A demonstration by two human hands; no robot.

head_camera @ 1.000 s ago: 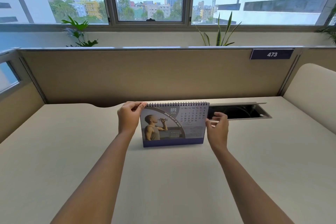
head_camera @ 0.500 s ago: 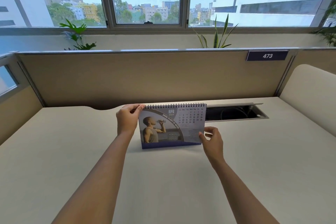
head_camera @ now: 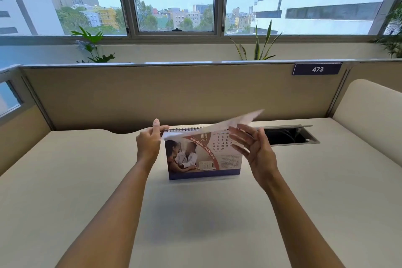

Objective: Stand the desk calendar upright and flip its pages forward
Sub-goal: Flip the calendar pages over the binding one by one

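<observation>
The April page has gone over; June shows, and another page (head_camera: 230,123) rides up on my spread right fingers (head_camera: 241,137). My left hand (head_camera: 148,146) pinches the calendar (head_camera: 204,159) top corner, steadying it upright on the desk (head_camera: 87,180).

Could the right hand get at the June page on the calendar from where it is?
Probably yes: the right hand hovers open right beside the June page, and the lifted page above it leaves that face uncovered.

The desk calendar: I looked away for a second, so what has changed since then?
The front page has swung up over the spiral, lifted by the right hand, now open-fingered beneath it. The desk calendar shows JUN instead of APR. The left hand still pinches the top left corner; the calendar still stands upright on the desk.
</observation>
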